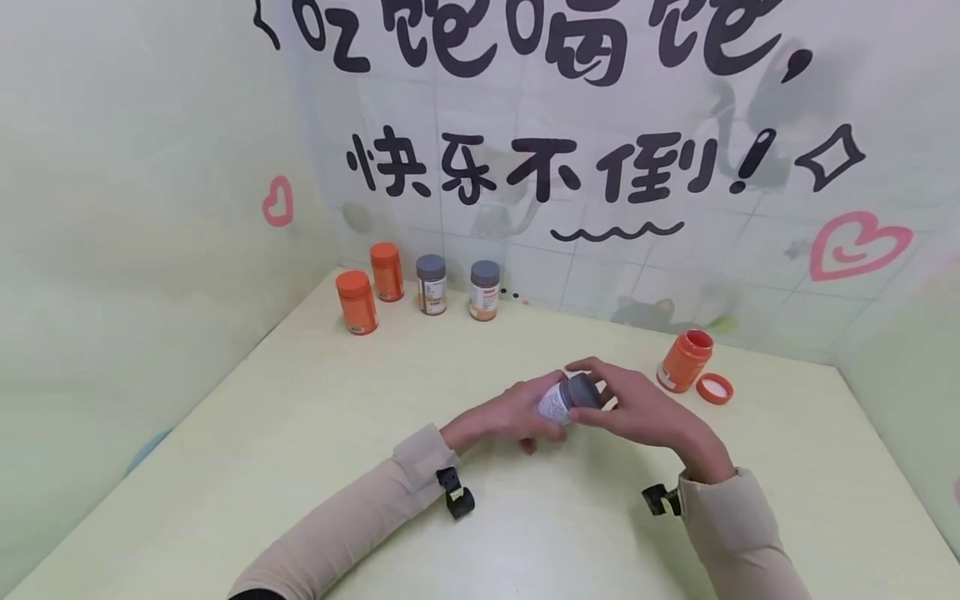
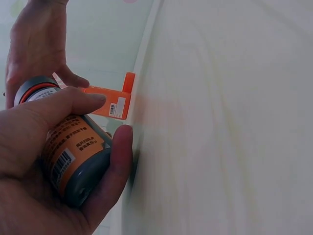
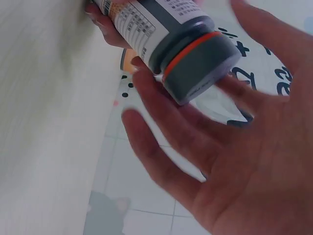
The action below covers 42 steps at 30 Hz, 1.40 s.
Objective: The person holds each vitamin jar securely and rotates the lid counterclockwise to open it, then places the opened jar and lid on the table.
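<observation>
My left hand (image 1: 528, 408) grips a dark grey supplement bottle (image 1: 555, 404) round its body, which is tilted with the cap toward the right. In the left wrist view, the bottle's orange-and-white label with a barcode shows between thumb and fingers. Its grey cap (image 3: 203, 66) is on, with an orange ring beneath it. Around that cap my right hand (image 1: 637, 408) spreads its fingers loosely, the thumb standing apart from the cap in the right wrist view. Just beyond the right hand an orange jar (image 1: 684, 362) stands uncapped, beside its upturned orange lid (image 1: 715, 388).
At the back left of the pale table (image 1: 360, 417) stand two capped orange jars (image 1: 357, 310) and two grey-capped bottles (image 1: 484, 296). A wall with black lettering (image 1: 540, 167) closes off the back, and side walls rise left and right.
</observation>
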Each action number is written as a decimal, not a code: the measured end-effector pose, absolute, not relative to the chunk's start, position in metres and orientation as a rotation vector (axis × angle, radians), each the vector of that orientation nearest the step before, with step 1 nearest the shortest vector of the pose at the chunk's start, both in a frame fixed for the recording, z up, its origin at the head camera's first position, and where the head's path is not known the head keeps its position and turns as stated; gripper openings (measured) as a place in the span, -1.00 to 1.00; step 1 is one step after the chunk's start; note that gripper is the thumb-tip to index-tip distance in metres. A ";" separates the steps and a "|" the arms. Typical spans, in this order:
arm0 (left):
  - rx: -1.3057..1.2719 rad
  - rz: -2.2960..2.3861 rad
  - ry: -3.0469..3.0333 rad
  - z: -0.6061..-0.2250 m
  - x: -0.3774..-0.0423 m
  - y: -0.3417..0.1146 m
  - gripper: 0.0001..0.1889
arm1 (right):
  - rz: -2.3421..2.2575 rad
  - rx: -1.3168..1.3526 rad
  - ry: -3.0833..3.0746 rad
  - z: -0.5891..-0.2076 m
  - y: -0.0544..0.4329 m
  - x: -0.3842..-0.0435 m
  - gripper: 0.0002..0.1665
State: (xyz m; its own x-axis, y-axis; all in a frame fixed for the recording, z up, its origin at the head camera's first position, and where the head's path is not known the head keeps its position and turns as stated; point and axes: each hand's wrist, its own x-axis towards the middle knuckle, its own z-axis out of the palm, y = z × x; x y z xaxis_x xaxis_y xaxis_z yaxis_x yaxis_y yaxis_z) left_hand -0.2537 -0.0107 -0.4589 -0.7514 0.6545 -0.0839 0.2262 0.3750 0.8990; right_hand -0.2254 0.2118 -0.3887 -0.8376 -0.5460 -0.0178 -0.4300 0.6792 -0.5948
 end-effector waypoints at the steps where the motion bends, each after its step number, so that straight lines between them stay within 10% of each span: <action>1: 0.769 1.350 2.209 -0.458 -0.254 -0.011 -0.42 | -0.865 -0.749 2.729 -0.388 0.211 -0.226 -0.36; 42: 0.747 1.311 2.231 -0.454 -0.250 -0.010 -0.46 | -0.853 -0.659 2.727 -0.393 0.210 -0.224 -0.47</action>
